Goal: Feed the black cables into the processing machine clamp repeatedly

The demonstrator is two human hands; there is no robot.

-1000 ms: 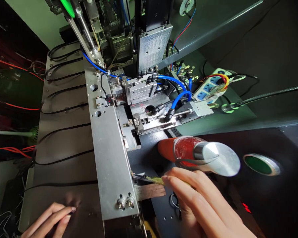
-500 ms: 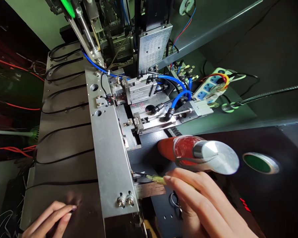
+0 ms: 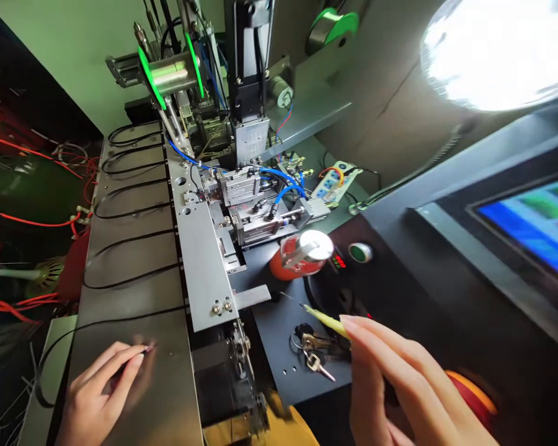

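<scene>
My left hand is over the grey metal surface at the lower left, thumb and fingers pinched on something small and dark I cannot make out. In my right hand is a yellow-green tool with a thin dark tip pointing left. That tip is above the black plate, right of the metal strip, and touches nothing visible. Several black cables run in loops across the grey surface to the long metal bar.
A red jar with a silver lid stands beyond the tool. Keys lie on the black plate. Pneumatic cylinders with blue hoses are behind. A green button, a screen and a bright lamp are at the right.
The view has shifted, bringing the lamp and screen into sight. The tool in my right hand has moved away from the metal bar's edge. My left hand remains pinched over the grey surface.
</scene>
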